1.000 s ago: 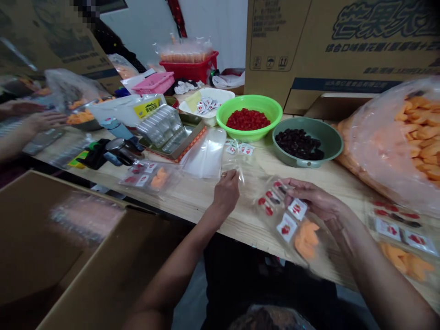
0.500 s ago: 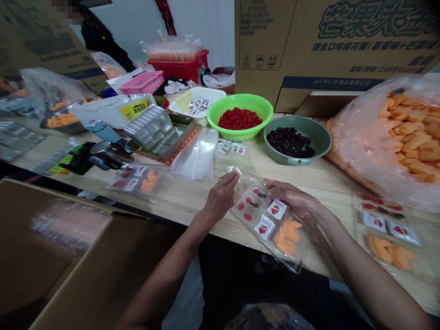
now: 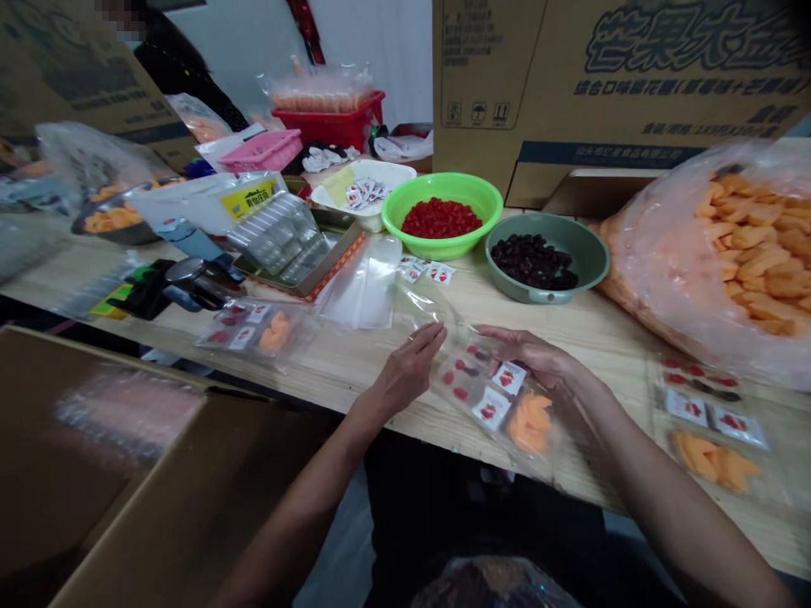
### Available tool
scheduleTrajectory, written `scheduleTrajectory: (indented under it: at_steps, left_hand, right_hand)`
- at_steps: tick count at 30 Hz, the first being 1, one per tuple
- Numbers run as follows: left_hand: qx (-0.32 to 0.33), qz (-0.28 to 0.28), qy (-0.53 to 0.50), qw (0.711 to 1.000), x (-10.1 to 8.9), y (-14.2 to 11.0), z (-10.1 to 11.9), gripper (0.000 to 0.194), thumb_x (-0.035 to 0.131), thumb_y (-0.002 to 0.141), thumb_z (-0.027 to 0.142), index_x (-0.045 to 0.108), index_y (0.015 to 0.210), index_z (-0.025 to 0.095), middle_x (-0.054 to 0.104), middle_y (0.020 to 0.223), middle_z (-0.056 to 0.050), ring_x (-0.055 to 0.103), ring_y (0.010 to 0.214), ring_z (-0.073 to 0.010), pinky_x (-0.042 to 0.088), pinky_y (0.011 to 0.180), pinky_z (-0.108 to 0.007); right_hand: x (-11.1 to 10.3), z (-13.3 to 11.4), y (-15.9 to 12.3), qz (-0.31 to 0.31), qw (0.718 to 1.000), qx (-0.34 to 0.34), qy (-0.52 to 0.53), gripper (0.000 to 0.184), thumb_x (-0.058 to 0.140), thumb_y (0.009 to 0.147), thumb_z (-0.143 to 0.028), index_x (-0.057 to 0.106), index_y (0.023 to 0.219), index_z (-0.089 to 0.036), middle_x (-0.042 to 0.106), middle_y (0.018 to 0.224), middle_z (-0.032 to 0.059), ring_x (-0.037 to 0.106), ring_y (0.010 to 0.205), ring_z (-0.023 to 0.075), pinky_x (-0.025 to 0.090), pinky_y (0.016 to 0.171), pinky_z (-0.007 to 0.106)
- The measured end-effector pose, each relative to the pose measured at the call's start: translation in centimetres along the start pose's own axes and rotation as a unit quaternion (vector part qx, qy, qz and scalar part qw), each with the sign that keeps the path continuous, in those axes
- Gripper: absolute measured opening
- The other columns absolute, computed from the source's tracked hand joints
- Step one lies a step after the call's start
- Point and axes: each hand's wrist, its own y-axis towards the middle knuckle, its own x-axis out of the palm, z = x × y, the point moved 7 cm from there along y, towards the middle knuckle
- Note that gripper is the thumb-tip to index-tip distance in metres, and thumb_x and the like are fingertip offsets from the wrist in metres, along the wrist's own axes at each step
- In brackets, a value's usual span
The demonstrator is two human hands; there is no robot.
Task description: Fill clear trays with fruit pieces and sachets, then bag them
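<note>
A clear plastic tray (image 3: 494,401) holding red fruit pieces, two small sachets and orange slices rests on the wooden table (image 3: 608,329) between my hands. My right hand (image 3: 538,356) grips its far right edge, fingers curled round it. My left hand (image 3: 409,367) pinches the mouth of a clear plastic bag (image 3: 437,317) at the tray's left end. The bag's film lies partly over the tray.
A green bowl of red pieces (image 3: 442,215), a grey-green bowl of dark pieces (image 3: 545,257) and a big bag of orange slices (image 3: 741,245) stand behind. Filled packs lie at left (image 3: 253,329) and right (image 3: 710,414). Loose bags (image 3: 364,283) and cardboard boxes (image 3: 95,473) surround.
The tray has shifted left and a little away from me, toward the bag. My left hand has kept hold of the bag mouth and barely moved.
</note>
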Motion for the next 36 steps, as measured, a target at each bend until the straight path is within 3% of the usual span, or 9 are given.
scheduleTrajectory:
  at_steps: [3, 7, 15, 17, 21, 23, 27, 33, 36]
  left_hand:
    - [-0.031, -0.003, 0.026, 0.999, -0.3, 0.2, -1.1, 0.065, 0.033, 0.087, -0.003, 0.037, 0.150, 0.015, 0.051, 0.146, -0.017, 0.043, 0.142, -0.0222, 0.047, 0.114, -0.044]
    - [-0.042, 0.007, 0.058, 0.997, -1.1, 0.8, -1.7, 0.064, 0.032, 0.086, -0.004, 0.041, 0.147, 0.012, 0.051, 0.146, -0.018, 0.043, 0.142, -0.0227, 0.045, 0.115, -0.043]
    - [-0.005, -0.017, 0.043, 0.999, -1.5, 1.5, -0.6, 0.063, 0.033, 0.087, -0.002, 0.039, 0.149, 0.012, 0.049, 0.148, -0.018, 0.041, 0.143, -0.0229, 0.045, 0.115, -0.042]
    - [0.005, -0.024, 0.037, 0.999, -1.7, 1.3, -0.4, 0.062, 0.033, 0.088, -0.002, 0.040, 0.148, 0.011, 0.049, 0.148, -0.018, 0.042, 0.143, -0.0226, 0.046, 0.114, -0.041]
    - [0.025, -0.046, 0.015, 0.999, -1.5, 0.7, -0.3, 0.064, 0.032, 0.088, -0.004, 0.039, 0.149, 0.015, 0.049, 0.149, -0.016, 0.039, 0.145, -0.0216, 0.046, 0.114, -0.042]
    - [0.031, -0.056, 0.009, 0.998, -1.0, 0.3, -0.2, 0.065, 0.033, 0.087, -0.004, 0.039, 0.149, 0.015, 0.049, 0.149, -0.015, 0.036, 0.147, -0.0218, 0.046, 0.114, -0.042]
    - [0.033, -0.050, 0.035, 0.998, 0.6, -0.8, 0.4, 0.063, 0.031, 0.087, -0.006, 0.039, 0.148, 0.011, 0.046, 0.151, -0.018, 0.028, 0.150, -0.0238, 0.046, 0.115, -0.043]
    - [0.014, 0.006, 0.099, 0.995, 3.1, -2.5, 2.4, 0.056, 0.034, 0.094, -0.001, 0.034, 0.150, 0.006, 0.045, 0.150, -0.023, 0.023, 0.151, -0.0278, 0.048, 0.113, -0.042]
    - [-0.027, 0.028, 0.100, 0.994, 3.7, -2.8, 3.3, 0.061, 0.034, 0.093, -0.001, 0.026, 0.154, 0.006, 0.044, 0.152, -0.023, 0.022, 0.151, -0.0282, 0.045, 0.115, -0.044]
  right_hand:
    - [1.1, 0.1, -1.0, -0.059, 0.998, -0.006, -0.012, 0.096, 0.075, 0.075, -0.026, 0.026, 0.157, -0.017, 0.074, 0.075, 0.0036, 0.066, 0.060, 0.0164, 0.047, 0.054, 0.021]
    - [1.7, -0.6, -2.2, -0.064, 0.996, -0.030, -0.054, 0.108, 0.072, 0.081, -0.034, 0.002, 0.161, -0.017, 0.075, 0.079, 0.0043, 0.065, 0.060, 0.0180, 0.046, 0.052, 0.023]
    - [3.3, -1.6, -2.1, -0.061, 0.997, -0.017, -0.044, 0.106, 0.069, 0.080, -0.027, 0.002, 0.162, -0.021, 0.074, 0.076, 0.0026, 0.061, 0.052, 0.0148, 0.040, 0.046, 0.020]
    - [2.9, -1.5, -1.7, -0.030, 0.999, -0.008, -0.027, 0.103, 0.069, 0.078, -0.022, 0.008, 0.162, -0.022, 0.074, 0.074, 0.0026, 0.060, 0.050, 0.0146, 0.040, 0.045, 0.019]
    - [1.2, -1.5, -0.9, 0.046, 0.999, -0.004, 0.000, 0.079, 0.066, 0.076, -0.015, 0.043, 0.151, -0.016, 0.073, 0.069, 0.0049, 0.061, 0.051, 0.0149, 0.044, 0.046, 0.020]
    - [0.7, -1.3, -0.5, 0.068, 0.998, -0.006, -0.002, 0.070, 0.065, 0.075, -0.014, 0.052, 0.144, -0.013, 0.073, 0.066, 0.0058, 0.061, 0.050, 0.0150, 0.044, 0.045, 0.020]
    - [-0.2, -0.7, 0.2, 0.126, 0.992, -0.016, -0.004, 0.067, 0.064, 0.072, -0.011, 0.058, 0.138, -0.011, 0.071, 0.061, 0.0050, 0.060, 0.048, 0.0148, 0.043, 0.046, 0.020]
    - [-0.1, -0.6, 0.7, 0.177, 0.982, -0.059, 0.030, 0.065, 0.068, 0.064, -0.013, 0.063, 0.128, -0.009, 0.071, 0.061, 0.0050, 0.070, 0.070, 0.0226, 0.046, 0.052, 0.023]
    - [0.3, -0.6, 1.1, 0.189, 0.977, -0.092, 0.037, 0.059, 0.070, 0.061, -0.019, 0.067, 0.119, -0.012, 0.069, 0.059, 0.0014, 0.064, 0.057, 0.0181, 0.044, 0.050, 0.022]
